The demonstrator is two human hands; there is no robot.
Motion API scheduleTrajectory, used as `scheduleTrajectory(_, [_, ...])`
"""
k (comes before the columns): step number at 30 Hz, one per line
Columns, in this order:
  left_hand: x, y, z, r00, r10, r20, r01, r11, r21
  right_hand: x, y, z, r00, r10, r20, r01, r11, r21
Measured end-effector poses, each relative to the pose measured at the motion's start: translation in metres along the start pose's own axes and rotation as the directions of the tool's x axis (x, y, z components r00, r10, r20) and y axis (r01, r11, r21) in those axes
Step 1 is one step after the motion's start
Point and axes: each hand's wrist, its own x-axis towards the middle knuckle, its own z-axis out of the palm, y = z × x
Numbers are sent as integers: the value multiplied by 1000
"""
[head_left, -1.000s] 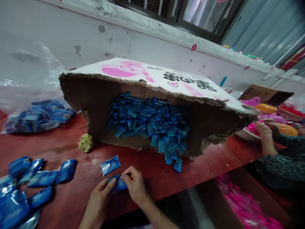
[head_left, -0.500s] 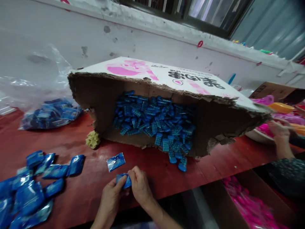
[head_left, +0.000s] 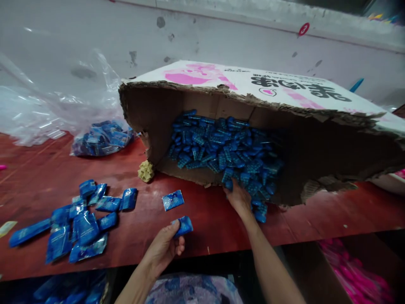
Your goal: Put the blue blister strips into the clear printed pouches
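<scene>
Pinching a small shiny blue plastic packet in the left hand, low over the red table. Reaching with the right hand, fingers curled onto blue studded pieces spilling from the torn cardboard box; grip unclear. Beyond, another flat blue packet and a heap of filled blue packets.

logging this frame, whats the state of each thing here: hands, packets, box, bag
left hand: pinching one small blue packet
right hand: reaching into the blue pieces at the box mouth, grip hidden
cardboard box: on its side, torn open, pieces spilling out
single packet: lying flat on the red table
packet pile: loose, spread out
clear plastic bag: partly filled with packets
</scene>
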Motion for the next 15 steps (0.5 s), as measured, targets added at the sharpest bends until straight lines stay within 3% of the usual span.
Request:
scheduleTrajectory(4, [0,4,-4,1000,2,18,-3,1000,23,-14,-3,14,993,-60,97,40,980,194])
scheduleTrajectory(9, [-1,5,-7,998,37,44,-40,997,61,-38,-7,31,981,-84,176,5,913,408])
scheduleTrajectory(13, [1,1,-8,995,98,12,-99,985,140,-58,-13,34,981,-117,152,36,890,455])
scheduleTrajectory(15, [2,1,-8,988,152,-10,-147,964,220,-68,-18,28,989,-125,80,79,902,424])
